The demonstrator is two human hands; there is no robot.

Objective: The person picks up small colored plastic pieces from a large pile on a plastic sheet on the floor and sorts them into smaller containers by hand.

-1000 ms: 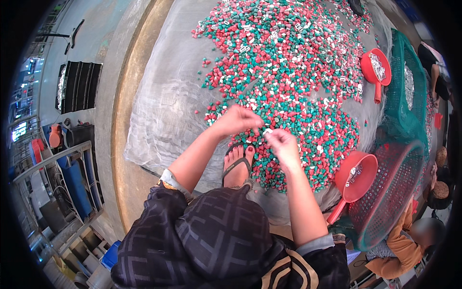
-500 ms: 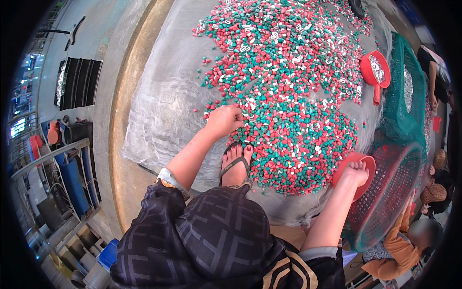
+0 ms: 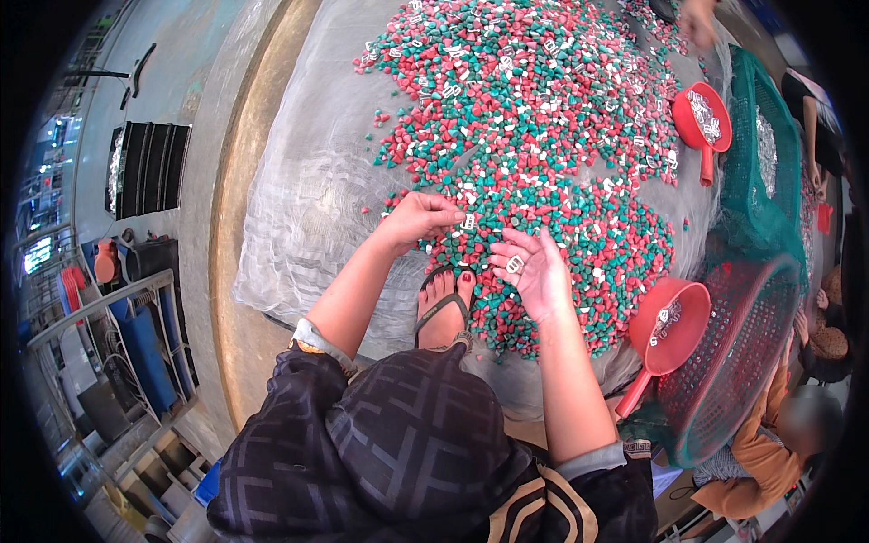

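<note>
Loose cone-shaped pieces [image 3: 561, 127], pink, green and white, lie in a wide heap with small silvery frame-shaped metal parts among them. Above its near left side, my left hand [image 3: 418, 220] pinches a small slotted metal buckle [image 3: 468, 221] between thumb and fingertips. My right hand [image 3: 541, 276] is turned palm up close beside it, fingers loosely extended, with another metal buckle [image 3: 515, 264] resting on them. To the right, a red scoop [image 3: 681, 348] with a handle stands by the heap, a few metal parts inside.
My sandalled foot [image 3: 443, 304] stands at the heap's near edge on a pale mesh sheet [image 3: 299, 208]. Another red scoop [image 3: 686, 122] with metal parts is at far right. Green [image 3: 742, 181] and red baskets [image 3: 724, 380] line the right side. Another person's hand [image 3: 698, 23] reaches in at top right.
My right hand has left the red scoop and come to the left, palm up, with a metal buckle on it. A buckle now shows in my left fingertips. Another person's hand has appeared.
</note>
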